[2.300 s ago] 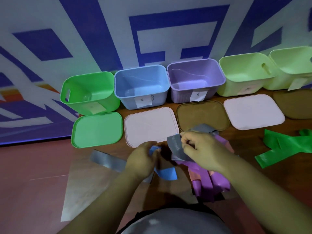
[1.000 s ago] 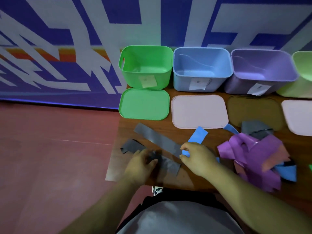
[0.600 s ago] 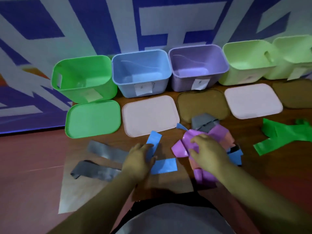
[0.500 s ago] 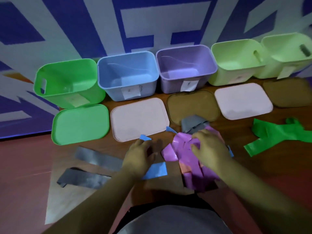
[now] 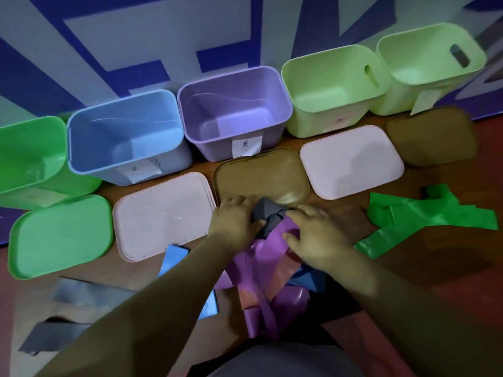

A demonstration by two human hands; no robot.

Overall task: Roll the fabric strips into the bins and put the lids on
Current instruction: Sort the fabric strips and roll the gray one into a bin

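A heap of purple strips (image 5: 268, 270), with pink and blue ones mixed in, lies on the table in front of me. At its far end sits a bunched grey strip (image 5: 265, 213). My left hand (image 5: 234, 220) grips that grey strip from the left. My right hand (image 5: 315, 236) presses down on the purple heap, its fingertips touching the grey strip. Open bins stand in a row behind: green (image 5: 32, 159), blue (image 5: 125, 131), purple (image 5: 234, 104) and two pale green ones (image 5: 334, 85). Lids lie flat before them: green (image 5: 60, 235), pink (image 5: 163, 216), brown (image 5: 261, 175).
Two more grey strips (image 5: 81, 292) lie at the near left, blue strips (image 5: 172, 258) under my left arm, green strips (image 5: 435, 216) at the right. A second pink lid (image 5: 351, 159) and brown lid (image 5: 430, 137) lie right. A patterned wall stands behind the bins.
My left hand left the blue strip and moved right and forward to the grey strip at the heap's far end. My right hand stayed on the purple heap.
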